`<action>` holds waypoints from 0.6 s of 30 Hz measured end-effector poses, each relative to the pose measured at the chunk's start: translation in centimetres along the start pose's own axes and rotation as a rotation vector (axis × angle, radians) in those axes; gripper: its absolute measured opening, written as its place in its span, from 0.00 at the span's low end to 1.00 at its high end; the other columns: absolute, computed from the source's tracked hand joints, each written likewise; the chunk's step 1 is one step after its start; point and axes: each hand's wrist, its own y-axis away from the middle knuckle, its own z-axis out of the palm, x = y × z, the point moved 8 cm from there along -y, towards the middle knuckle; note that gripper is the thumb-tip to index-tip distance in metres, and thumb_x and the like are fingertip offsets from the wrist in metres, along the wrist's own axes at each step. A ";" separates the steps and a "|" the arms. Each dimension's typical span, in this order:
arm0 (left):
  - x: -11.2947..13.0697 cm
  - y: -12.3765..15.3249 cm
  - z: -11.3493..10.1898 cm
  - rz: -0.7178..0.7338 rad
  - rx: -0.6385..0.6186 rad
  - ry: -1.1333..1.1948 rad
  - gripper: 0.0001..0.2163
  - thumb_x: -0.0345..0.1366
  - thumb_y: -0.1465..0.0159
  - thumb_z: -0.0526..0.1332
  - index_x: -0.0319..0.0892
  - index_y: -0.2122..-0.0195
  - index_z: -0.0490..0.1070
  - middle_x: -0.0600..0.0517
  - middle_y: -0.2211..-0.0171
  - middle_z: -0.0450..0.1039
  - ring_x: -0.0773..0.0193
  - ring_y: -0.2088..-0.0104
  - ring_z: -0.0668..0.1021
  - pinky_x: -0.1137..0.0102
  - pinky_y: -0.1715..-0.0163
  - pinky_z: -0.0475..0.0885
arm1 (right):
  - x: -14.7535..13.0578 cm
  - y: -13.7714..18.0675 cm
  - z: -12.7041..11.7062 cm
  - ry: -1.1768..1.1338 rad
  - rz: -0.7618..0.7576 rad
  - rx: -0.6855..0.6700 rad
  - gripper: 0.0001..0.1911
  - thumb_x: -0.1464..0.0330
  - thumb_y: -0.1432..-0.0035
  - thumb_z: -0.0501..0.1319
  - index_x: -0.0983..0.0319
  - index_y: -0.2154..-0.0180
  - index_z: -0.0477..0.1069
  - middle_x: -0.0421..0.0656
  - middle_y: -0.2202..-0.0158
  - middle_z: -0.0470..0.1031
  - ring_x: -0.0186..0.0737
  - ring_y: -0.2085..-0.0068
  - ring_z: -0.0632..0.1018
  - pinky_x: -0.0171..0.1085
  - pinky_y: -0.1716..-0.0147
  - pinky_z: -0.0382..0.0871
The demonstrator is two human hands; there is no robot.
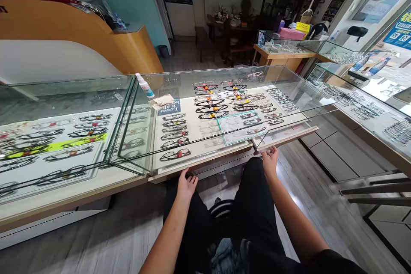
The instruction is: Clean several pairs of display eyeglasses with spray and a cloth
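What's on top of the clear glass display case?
A white spray bottle and a folded beige cloth. The cloth hides part of the blue sign inside the case.

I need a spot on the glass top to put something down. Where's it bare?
The glass top is bare from the folded cloth rightward to its far right corner, and along its front edge. It is crowded only at the back left, where the spray bottle stands beside the cloth. Under the glass, rows of frames fill the tray.

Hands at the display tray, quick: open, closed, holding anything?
Left hand: open, fingers touching the tray edge, holding nothing.
Right hand: open, fingers at the same edge.
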 end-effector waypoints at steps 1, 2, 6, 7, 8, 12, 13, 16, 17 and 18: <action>0.5 -0.6 0.3 0.006 -0.008 0.007 0.09 0.38 0.30 0.65 0.50 0.53 0.66 0.50 0.55 0.67 0.62 0.61 0.78 0.70 0.59 0.79 | -0.2 -0.4 0.0 -0.008 -0.005 -0.006 0.50 0.54 0.52 0.69 0.54 0.29 0.60 0.54 0.25 0.65 0.54 0.32 0.77 0.46 0.38 0.76; 1.0 -1.1 0.6 0.013 -0.022 0.013 0.07 0.38 0.29 0.64 0.49 0.54 0.66 0.50 0.56 0.68 0.63 0.61 0.78 0.71 0.59 0.78 | -0.3 -0.6 0.1 -0.015 -0.007 -0.020 0.50 0.54 0.52 0.70 0.54 0.29 0.61 0.55 0.24 0.65 0.55 0.30 0.77 0.47 0.37 0.76; 1.7 -2.1 1.6 0.034 -0.073 0.028 0.04 0.34 0.29 0.61 0.47 0.59 0.65 0.51 0.58 0.70 0.66 0.63 0.78 0.73 0.58 0.77 | -0.5 -0.5 0.8 -0.040 -0.003 -0.073 0.49 0.53 0.51 0.69 0.55 0.28 0.66 0.55 0.22 0.66 0.57 0.30 0.78 0.47 0.38 0.77; 1.7 -2.2 1.7 0.037 -0.076 0.029 0.05 0.34 0.30 0.62 0.47 0.60 0.65 0.52 0.59 0.70 0.66 0.63 0.78 0.73 0.59 0.77 | -0.5 -0.5 1.0 -0.045 -0.004 -0.084 0.49 0.53 0.51 0.69 0.55 0.28 0.66 0.55 0.22 0.66 0.57 0.30 0.78 0.46 0.39 0.77; 1.7 -2.2 1.7 0.041 -0.077 0.030 0.05 0.34 0.31 0.62 0.47 0.60 0.65 0.52 0.60 0.70 0.66 0.63 0.78 0.73 0.60 0.76 | -0.6 -0.4 1.2 -0.051 -0.006 -0.093 0.50 0.53 0.51 0.68 0.55 0.27 0.66 0.54 0.21 0.66 0.57 0.30 0.78 0.46 0.39 0.77; 1.2 -2.1 1.1 0.060 -0.082 0.044 0.06 0.34 0.32 0.63 0.46 0.61 0.64 0.53 0.62 0.70 0.66 0.65 0.78 0.74 0.67 0.70 | -0.7 -0.5 1.9 -0.072 -0.001 -0.138 0.52 0.53 0.51 0.69 0.56 0.25 0.66 0.54 0.20 0.65 0.57 0.30 0.78 0.46 0.40 0.78; 1.1 -2.1 1.0 0.064 -0.085 0.048 0.06 0.33 0.32 0.63 0.46 0.61 0.64 0.53 0.62 0.70 0.66 0.65 0.78 0.74 0.68 0.69 | -0.8 -0.6 2.1 -0.077 0.001 -0.146 0.52 0.53 0.51 0.69 0.56 0.25 0.67 0.54 0.20 0.65 0.58 0.30 0.78 0.46 0.40 0.78; 0.5 -1.8 0.4 0.071 -0.094 0.059 0.06 0.33 0.32 0.64 0.46 0.61 0.65 0.53 0.62 0.71 0.66 0.65 0.78 0.73 0.69 0.68 | -0.9 -0.6 2.4 -0.096 0.004 -0.156 0.54 0.52 0.50 0.69 0.58 0.24 0.66 0.55 0.22 0.67 0.58 0.29 0.77 0.45 0.41 0.79; 0.4 -1.7 0.2 0.073 -0.095 0.063 0.06 0.33 0.32 0.64 0.46 0.61 0.66 0.53 0.62 0.71 0.65 0.65 0.78 0.73 0.69 0.68 | -0.9 -0.7 2.5 -0.102 0.005 -0.156 0.54 0.52 0.49 0.70 0.59 0.23 0.66 0.55 0.23 0.69 0.58 0.30 0.77 0.45 0.41 0.80; 0.2 -1.6 -0.1 0.073 -0.095 0.067 0.06 0.33 0.32 0.64 0.46 0.61 0.66 0.53 0.62 0.71 0.65 0.65 0.78 0.73 0.69 0.68 | -0.9 -0.7 2.6 -0.107 0.007 -0.156 0.53 0.51 0.48 0.70 0.60 0.23 0.66 0.54 0.24 0.72 0.58 0.30 0.78 0.45 0.42 0.80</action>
